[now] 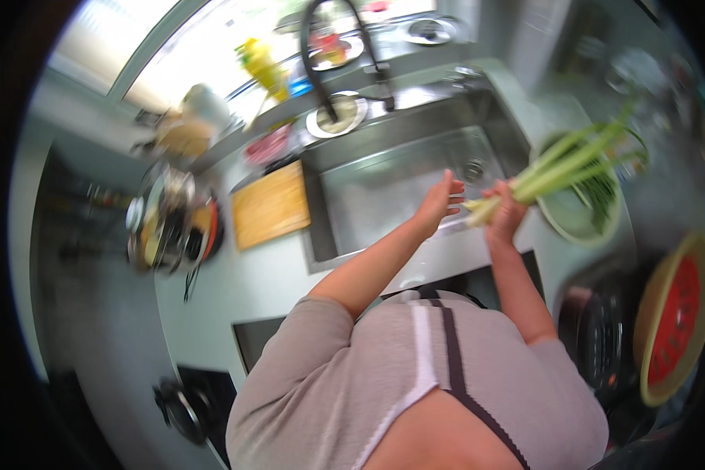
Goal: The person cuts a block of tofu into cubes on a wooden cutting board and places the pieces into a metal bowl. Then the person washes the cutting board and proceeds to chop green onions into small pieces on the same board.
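Celery stalks [555,170] are gripped near their pale base by my right hand [507,214], at the sink's front right corner. Their leafy ends point up and right, over a pale green bowl [593,232] that holds long green leaves. My left hand [437,202] has its fingers apart, holds nothing, and hovers over the front of the stainless steel sink [388,188], a little left of the celery base. Whether it touches the celery base is hard to tell through the blur, but a gap seems to show.
A wooden cutting board [270,205] lies left of the sink, beside packaged meat [268,145]. A black faucet [305,53] arches behind the basin, near a small plate [336,114]. At right stand a black appliance [596,335] and a halved watermelon [675,323]. Condiment jars [173,217] crowd the left counter.
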Demonstrator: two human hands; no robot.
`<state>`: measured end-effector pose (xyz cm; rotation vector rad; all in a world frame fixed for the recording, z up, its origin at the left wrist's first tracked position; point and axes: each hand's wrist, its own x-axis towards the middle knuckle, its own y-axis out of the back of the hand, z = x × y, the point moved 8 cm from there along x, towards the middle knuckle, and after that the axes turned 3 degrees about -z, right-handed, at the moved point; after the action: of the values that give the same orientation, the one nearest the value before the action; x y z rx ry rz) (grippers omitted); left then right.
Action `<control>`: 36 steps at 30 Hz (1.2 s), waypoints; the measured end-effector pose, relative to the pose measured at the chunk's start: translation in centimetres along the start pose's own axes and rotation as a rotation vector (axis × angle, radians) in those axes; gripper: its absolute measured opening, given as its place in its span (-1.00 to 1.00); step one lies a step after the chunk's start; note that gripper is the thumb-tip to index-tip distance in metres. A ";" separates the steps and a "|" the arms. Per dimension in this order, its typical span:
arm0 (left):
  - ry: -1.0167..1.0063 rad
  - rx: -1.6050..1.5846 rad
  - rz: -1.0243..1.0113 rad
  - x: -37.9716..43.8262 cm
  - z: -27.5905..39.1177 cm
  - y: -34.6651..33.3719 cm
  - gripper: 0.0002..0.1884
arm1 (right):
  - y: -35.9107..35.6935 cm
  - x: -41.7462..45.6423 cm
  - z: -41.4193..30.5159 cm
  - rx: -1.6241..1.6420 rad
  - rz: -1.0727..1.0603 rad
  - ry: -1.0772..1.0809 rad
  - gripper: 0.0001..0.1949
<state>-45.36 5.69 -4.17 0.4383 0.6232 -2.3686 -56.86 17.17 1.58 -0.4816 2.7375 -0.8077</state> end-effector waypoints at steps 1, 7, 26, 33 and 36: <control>-0.078 0.125 0.136 -0.6 0.9 2.7 -0.37 | 0.5 0.0 0.0 -0.010 -0.042 0.008 -0.78; -0.838 1.184 0.867 -9.4 7.0 23.5 -0.59 | 2.4 -1.5 -0.9 -0.168 -0.118 0.001 -0.79; 0.126 1.659 0.982 -17.8 -4.3 31.3 -0.29 | 10.6 10.4 -15.6 -1.825 0.074 0.277 -0.72; 0.203 1.582 1.015 -20.9 -6.0 26.7 -0.28 | 11.5 13.7 -13.0 -1.992 0.009 0.207 -0.73; 0.141 1.597 1.057 -21.5 -7.1 26.5 -0.29 | 12.0 14.5 -12.7 -2.015 0.013 0.160 -0.74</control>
<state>-11.02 2.14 -8.85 1.1690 -1.3134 -1.2874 -77.14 27.24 3.20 -0.5784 2.5555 2.1874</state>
